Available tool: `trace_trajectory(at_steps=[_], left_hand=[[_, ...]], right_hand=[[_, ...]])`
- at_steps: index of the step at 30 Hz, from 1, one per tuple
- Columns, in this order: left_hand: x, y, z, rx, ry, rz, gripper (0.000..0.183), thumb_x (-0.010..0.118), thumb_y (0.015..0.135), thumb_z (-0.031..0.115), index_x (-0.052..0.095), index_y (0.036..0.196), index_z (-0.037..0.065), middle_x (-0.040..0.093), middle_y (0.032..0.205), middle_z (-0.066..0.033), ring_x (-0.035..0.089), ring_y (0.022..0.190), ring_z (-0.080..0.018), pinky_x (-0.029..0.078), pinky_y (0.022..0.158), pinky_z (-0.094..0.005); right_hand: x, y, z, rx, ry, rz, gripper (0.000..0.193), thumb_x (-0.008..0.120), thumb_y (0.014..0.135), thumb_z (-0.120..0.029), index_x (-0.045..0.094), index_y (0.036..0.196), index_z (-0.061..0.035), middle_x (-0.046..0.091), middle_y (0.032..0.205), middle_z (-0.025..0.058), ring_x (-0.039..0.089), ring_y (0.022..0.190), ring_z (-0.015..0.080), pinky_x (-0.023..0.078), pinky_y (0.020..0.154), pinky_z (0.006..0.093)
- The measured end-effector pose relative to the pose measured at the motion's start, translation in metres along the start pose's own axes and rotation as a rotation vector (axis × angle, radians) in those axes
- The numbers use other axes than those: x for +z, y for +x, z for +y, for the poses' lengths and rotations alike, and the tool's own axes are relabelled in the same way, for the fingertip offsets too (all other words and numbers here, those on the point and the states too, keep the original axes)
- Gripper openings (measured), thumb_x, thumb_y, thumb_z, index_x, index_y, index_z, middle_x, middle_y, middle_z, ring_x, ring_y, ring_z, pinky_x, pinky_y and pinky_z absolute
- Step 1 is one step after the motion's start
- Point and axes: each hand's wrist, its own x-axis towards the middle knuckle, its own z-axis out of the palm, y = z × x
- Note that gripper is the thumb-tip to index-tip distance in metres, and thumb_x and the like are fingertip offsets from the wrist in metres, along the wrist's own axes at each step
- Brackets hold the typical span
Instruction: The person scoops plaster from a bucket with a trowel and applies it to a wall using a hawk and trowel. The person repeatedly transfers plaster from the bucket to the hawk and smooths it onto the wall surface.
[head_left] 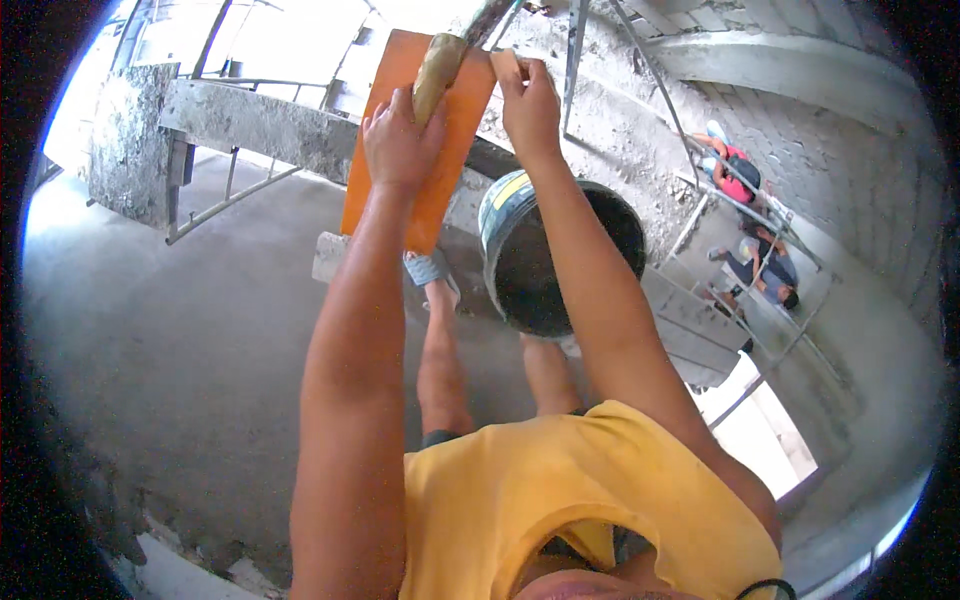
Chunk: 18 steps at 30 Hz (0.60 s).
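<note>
An orange plastering float (385,190), a flat long board, is held up in front of me. My left hand (402,145) is closed at the tan handle (438,75) on its face. Near the board's upper right corner, my right hand (530,105) is closed in a pinch. A small flat tan piece (506,72) shows at its fingertips; its kind is unclear. Under my right forearm stands a large bucket (503,235), pale outside with a yellow patch and dark inside. The forearm hides part of its opening.
A rough plank (265,120) crosses at left, by metal scaffold tubes (235,203). Grey floor (180,350) lies below. At right, two people (738,175) are beside more scaffold bars, near a block wall (830,150). My feet stand close to the bucket.
</note>
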Motion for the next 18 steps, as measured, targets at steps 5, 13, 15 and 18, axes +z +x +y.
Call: trace_trajectory(at_steps=[5,13,15,18], left_hand=[[-0.003,-0.002,-0.005,-0.017,-0.010,0.009,0.040,0.064,0.087,0.042,0.063,0.107,0.007,0.069,0.088,-0.0170,0.066,0.091,-0.0359,0.045,0.083,-0.0518],[0.003,-0.004,-0.005,0.037,0.008,0.037,0.041,0.064,0.087,0.042,0.064,0.106,0.006,0.069,0.087,-0.0166,0.066,0.092,-0.0357,0.046,0.084,-0.0528],[-0.001,0.001,-0.004,-0.035,0.015,-0.043,0.040,0.063,0.087,0.042,0.064,0.104,0.006,0.069,0.087,-0.0167,0.066,0.093,-0.0356,0.046,0.083,-0.0533],[-0.007,-0.002,0.000,-0.038,-0.015,-0.015,0.039,0.063,0.088,0.042,0.063,0.102,0.006,0.069,0.086,-0.0168,0.066,0.093,-0.0352,0.045,0.083,-0.0534]], right_hand=[[0.000,0.012,-0.005,0.225,-0.137,-0.169,0.035,0.068,0.090,-0.034,0.065,0.094,0.0002,0.070,0.087,0.0200,0.068,0.082,0.0381,0.052,0.075,0.0436],[0.008,0.033,-0.017,0.064,-0.222,-0.185,0.038,0.066,0.089,-0.038,0.066,0.089,-0.0003,0.069,0.086,0.0238,0.067,0.083,0.0410,0.052,0.074,0.0456],[0.002,0.026,0.004,0.061,-0.183,-0.200,0.039,0.066,0.090,-0.038,0.064,0.086,0.0006,0.067,0.081,0.0234,0.066,0.080,0.0416,0.051,0.072,0.0460],[-0.011,0.008,0.005,0.115,-0.205,-0.255,0.040,0.067,0.091,-0.038,0.061,0.082,0.0010,0.065,0.075,0.0214,0.065,0.076,0.0401,0.050,0.069,0.0456]])
